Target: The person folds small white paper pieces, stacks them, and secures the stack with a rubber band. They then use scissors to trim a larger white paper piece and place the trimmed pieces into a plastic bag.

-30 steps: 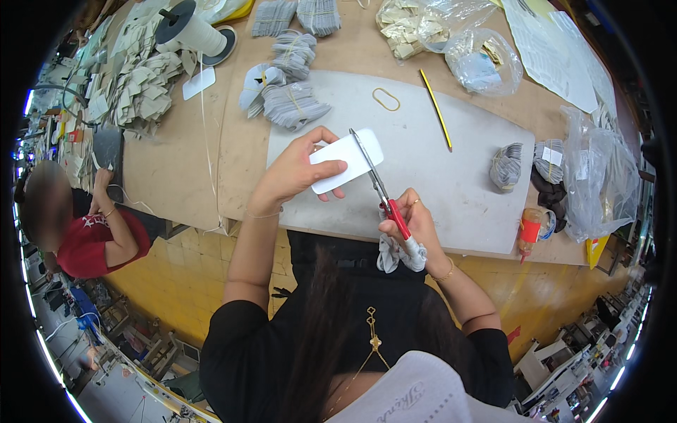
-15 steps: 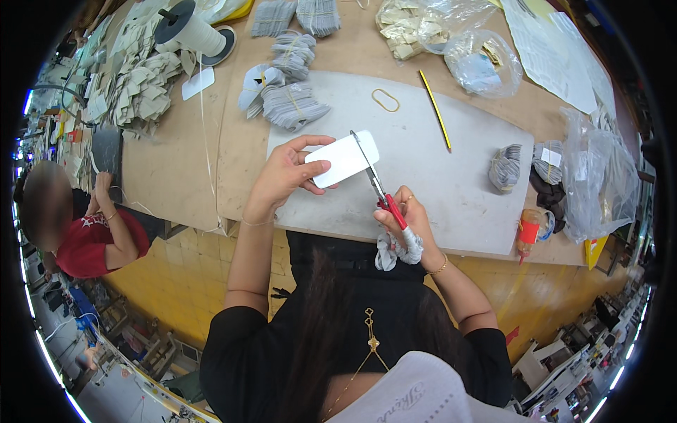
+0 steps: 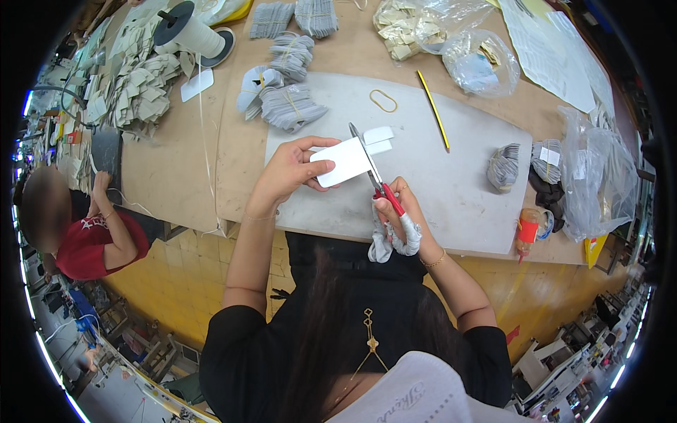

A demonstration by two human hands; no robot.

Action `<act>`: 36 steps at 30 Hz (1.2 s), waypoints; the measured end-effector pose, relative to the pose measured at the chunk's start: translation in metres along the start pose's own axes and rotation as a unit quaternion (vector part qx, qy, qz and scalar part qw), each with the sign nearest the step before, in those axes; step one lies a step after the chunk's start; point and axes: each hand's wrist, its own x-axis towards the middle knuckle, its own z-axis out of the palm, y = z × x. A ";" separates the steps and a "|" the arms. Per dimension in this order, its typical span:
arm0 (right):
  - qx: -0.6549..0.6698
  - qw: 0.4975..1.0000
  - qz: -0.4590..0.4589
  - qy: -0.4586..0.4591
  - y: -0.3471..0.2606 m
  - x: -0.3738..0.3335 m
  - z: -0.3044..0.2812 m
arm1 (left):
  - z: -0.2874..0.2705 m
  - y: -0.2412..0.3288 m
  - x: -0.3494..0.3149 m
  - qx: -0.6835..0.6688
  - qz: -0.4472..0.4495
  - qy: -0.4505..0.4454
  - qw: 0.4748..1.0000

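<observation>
My left hand (image 3: 290,169) pinches a white card with rounded corners (image 3: 342,163), thumb on top and fingers beneath. My right hand (image 3: 407,211) is wrapped around the scissors (image 3: 388,193), whose red handles are bound with pale cloth strips. The scissor blades cross the card's right end. Just beyond them show white end pieces (image 3: 379,135), split from the main part; whether they hang on or lie loose I cannot tell. Under the hands is a pale grey sheet (image 3: 458,190) on the table.
Bundles of grey pieces (image 3: 293,104) stand at the upper left, near a spool (image 3: 194,35). A rubber band (image 3: 383,100) and yellow pencil (image 3: 434,111) lie ahead. Plastic bags (image 3: 599,176) and a red-labelled bottle (image 3: 527,230) are at right. A person in red (image 3: 99,243) sits at left.
The scissors have cut through the right end of the white card, and the end pieces now sit apart from it. My right hand has shifted slightly left.
</observation>
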 end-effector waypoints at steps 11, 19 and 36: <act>-0.057 0.990 -0.058 -0.118 -0.018 -0.020 -0.007 | 0.004 0.007 -0.001 -0.014 0.122 0.075 0.990; -0.081 0.990 -0.066 -0.093 -0.027 -0.016 0.001 | 0.011 0.013 -0.007 -0.013 0.118 0.033 0.992; -0.028 0.999 -0.016 0.017 -0.016 -0.019 0.001 | 0.012 0.008 -0.004 -0.045 0.092 0.030 0.994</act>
